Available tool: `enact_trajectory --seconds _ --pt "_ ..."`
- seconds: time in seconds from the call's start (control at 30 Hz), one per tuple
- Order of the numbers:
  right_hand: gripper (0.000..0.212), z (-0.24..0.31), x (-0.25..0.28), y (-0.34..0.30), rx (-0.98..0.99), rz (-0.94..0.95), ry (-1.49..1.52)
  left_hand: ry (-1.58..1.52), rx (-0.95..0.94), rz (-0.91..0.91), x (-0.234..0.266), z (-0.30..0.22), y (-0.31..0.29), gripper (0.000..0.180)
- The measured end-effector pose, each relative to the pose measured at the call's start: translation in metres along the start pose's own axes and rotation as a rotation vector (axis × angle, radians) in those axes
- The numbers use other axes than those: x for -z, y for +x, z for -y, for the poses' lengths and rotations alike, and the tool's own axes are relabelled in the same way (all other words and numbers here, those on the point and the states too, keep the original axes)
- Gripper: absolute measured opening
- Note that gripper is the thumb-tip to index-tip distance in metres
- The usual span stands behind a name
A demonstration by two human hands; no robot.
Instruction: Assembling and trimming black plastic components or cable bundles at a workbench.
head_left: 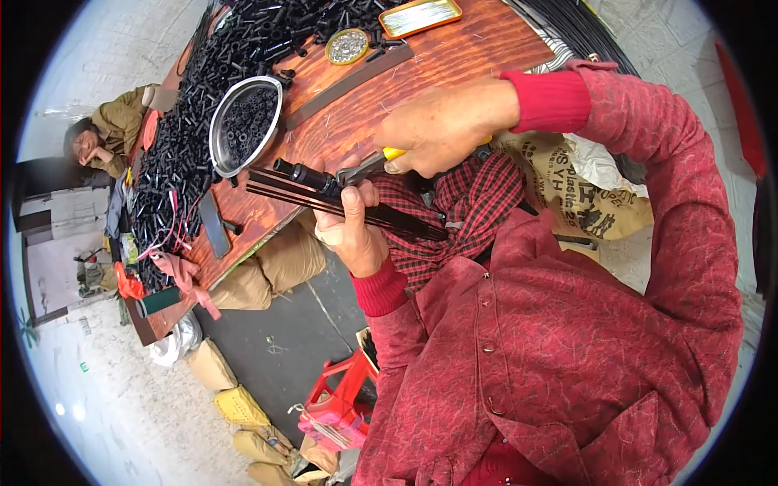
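Observation:
My left hand (354, 235) is closed around a bundle of thin black rods (405, 221), its thumb pointing up. The rods look like a folded umbrella frame, and their lower ends run down over my lap. A black ribbed plastic fitting (312, 177) sits at the top of the bundle. My right hand (446, 125) grips pliers (395, 152) with yellow handles. The metal jaws reach the fitting just above my left thumb; whether they pinch anything is too small to tell.
On the reddish wooden table (494, 50) lies a large heap of black plastic pieces (174, 174). A metal bowl (214, 139) of small black parts, a round yellow dish (347, 46) and an orange-rimmed tray (420, 16) stand there. Another person (113, 130) sits across. A red stool (344, 401) is below.

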State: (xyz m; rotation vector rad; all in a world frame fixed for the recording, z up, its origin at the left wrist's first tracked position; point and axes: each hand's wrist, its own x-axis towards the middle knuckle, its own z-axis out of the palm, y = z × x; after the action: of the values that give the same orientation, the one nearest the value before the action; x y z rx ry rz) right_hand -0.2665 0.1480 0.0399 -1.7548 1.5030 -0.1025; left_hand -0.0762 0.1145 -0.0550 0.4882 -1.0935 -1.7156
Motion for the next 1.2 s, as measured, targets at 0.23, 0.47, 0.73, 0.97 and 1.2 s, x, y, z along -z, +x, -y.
enact_trajectory --seconds 0.23,0.47,0.73,0.97,1.2 --pt "0.027 -0.006 -0.032 -0.001 0.152 -0.348 -0.093 -0.138 0.002 0.074 0.013 0.003 0.004 0.069" --pt "0.017 -0.005 -0.055 0.000 0.193 -0.545 -0.154 -0.138 -0.024 0.102 0.017 0.005 0.004 0.065" --pt "0.021 -0.003 -0.041 -0.008 0.198 -0.473 -0.168 -0.169 0.015 0.080 0.016 0.002 0.001 0.058" --pt "0.026 0.003 -0.014 -0.014 -0.053 0.128 0.557 -0.239 0.049 0.087 0.013 -0.004 -0.003 0.051" --pt "0.026 0.011 -0.005 -0.016 -0.101 0.143 0.500 -0.158 0.037 0.110 0.016 -0.001 -0.006 0.052"
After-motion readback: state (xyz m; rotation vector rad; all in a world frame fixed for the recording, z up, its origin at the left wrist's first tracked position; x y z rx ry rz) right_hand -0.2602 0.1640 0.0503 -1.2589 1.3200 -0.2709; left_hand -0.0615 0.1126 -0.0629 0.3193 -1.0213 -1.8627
